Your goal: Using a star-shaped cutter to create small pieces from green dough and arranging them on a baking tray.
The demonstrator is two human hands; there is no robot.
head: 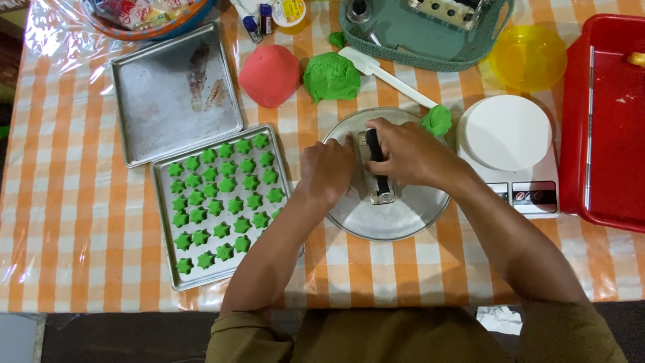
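Pressing down at the centre of the view, the right hand (403,151) is curled over the black handle of a small metal cutter (376,171), fingers closed on it. The cutter stands on a round metal plate (403,215) lying on the orange-and-white checked worktop (80,222). The left hand (327,168) rests at the plate's 9 o'clock edge, fingers bent loosely just beside the cutter; whether it grips anything, cannot tell.

At 9 o'clock from the plate, touching close, sits a baking tray (168,259) filled with rows of small green star-shaped dough pieces (222,202). An empty tray (171,94), smeared, lies at 11 o'clock of that one, overlapping its corner.

At 12 o'clock from the plate: a green dough lump (331,77), with a red dough lump (270,75) just beside it at its 9 o'clock. A white spatula (386,75) runs diagonally from the green lump toward a smaller green dough piece (437,119) at the plate's 1 o'clock rim.

At 3 o'clock stands a white kitchen scale (508,144); beyond it, a red tray (608,121). A yellow bowl (528,57) and a teal basket (423,33) sit along the far edge.
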